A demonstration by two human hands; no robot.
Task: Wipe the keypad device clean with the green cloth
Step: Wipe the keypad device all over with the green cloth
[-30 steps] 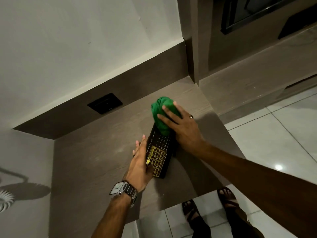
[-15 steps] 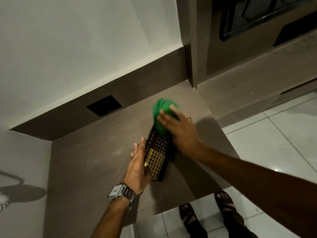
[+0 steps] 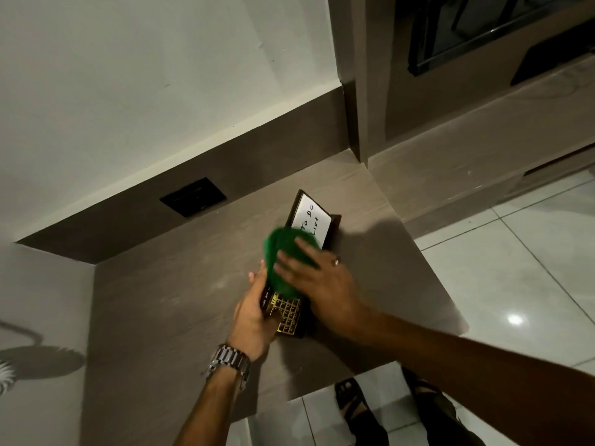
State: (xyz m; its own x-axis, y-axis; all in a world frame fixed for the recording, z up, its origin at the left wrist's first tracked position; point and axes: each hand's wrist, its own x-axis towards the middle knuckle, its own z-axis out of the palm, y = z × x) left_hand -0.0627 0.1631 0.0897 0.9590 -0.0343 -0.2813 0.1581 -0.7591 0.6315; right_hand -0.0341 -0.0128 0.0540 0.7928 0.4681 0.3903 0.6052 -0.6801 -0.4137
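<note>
**Keypad device pinned flat, cloth on its middle**

Keypad device [image 3: 287, 312] lies flat on the brown wood-grain counter [image 3: 167, 310], near the front edge and toward the right-hand corner, its long axis running away from the person. It looks like a slim, rigid slab with raised gold keys at the near end and a pale screen [image 3: 311, 221] reading "To Do List" at the far end. Being light and stiff, it would probably skate on the smooth top under a sideways rub, so the long side edges are the sensible place to steady it, clear of the keys and screen.

That is where the left hand [image 3: 256, 312] sits: fingers loosely curled along the left edge, bracing it without lifting it. The green cloth [image 3: 283, 255] is soft and bunched into a pad over the middle of the device. The right hand [image 3: 317, 278] presses down on it with fingers spread nearly flat, palm on top, not closed around it. The cloth is motion-blurred, so its outline is unclear. Gaps between the keys may hold dirt a flat pad misses.

Around it, the counter is otherwise bare. A dark wall plate [image 3: 193, 197] is set in the upstand behind, well apart, and a corner post stands beyond the screen end. Nothing blocks the stroke; the nearby front edge is the main hazard.
</note>
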